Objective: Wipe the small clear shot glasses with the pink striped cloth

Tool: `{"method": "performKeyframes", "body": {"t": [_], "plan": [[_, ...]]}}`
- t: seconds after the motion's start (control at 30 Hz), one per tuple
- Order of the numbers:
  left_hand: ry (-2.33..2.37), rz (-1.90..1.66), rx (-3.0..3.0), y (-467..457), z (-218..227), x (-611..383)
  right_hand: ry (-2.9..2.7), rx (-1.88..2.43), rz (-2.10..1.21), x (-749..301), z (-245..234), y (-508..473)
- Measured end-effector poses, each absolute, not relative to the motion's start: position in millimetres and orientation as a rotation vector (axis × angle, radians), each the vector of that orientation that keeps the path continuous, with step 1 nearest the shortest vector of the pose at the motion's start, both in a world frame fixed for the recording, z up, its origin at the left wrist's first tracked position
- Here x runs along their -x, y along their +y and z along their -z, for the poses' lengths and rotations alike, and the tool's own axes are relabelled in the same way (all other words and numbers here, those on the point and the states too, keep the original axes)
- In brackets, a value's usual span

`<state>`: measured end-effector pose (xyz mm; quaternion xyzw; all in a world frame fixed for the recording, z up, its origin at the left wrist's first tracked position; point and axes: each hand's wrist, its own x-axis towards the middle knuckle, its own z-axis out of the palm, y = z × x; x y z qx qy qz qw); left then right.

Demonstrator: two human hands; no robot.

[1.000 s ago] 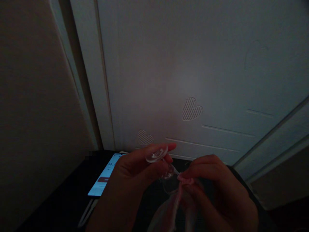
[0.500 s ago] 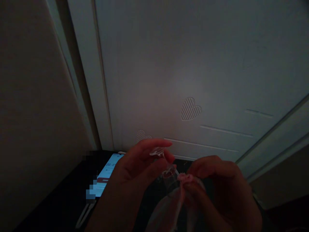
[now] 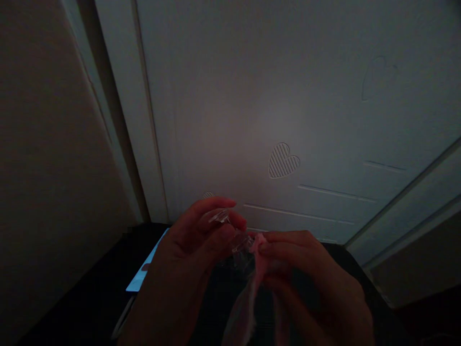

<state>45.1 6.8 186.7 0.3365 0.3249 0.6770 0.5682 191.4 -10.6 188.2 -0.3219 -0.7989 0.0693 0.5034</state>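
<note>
My left hand (image 3: 201,240) pinches a small clear plastic piece (image 3: 243,247) between thumb and fingers; it looks like a small container with a raised lid, though the dim light hides its exact kind. A pink cloth (image 3: 261,262) is bunched in the fingertips of my right hand (image 3: 306,269). One gathered end of the cloth presses against the clear piece, and its loose tails hang down below my fingers. Both hands are close together, low in the middle of the view.
Behind my left wrist a lit phone (image 3: 144,266) lies on the dark surface (image 3: 82,298), a pale cable (image 3: 122,317) below it. A white panel (image 3: 223,105) with carved hearts and lines rises just beyond my hands. A wall (image 3: 46,144) stands at left.
Both hands have shifted slightly left and up. My right hand has brought the pink cloth's gathered end closer against the clear piece. More of the phone is covered by my left arm.
</note>
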Motion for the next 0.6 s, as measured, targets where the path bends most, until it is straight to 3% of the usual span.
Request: {"method": "performKeyframes", "body": {"t": [0.6], "plan": [[0.766,-1.522,-0.956,6,-177,-40,-1.731,0.982,0.008,-187,-176,-4]]}}
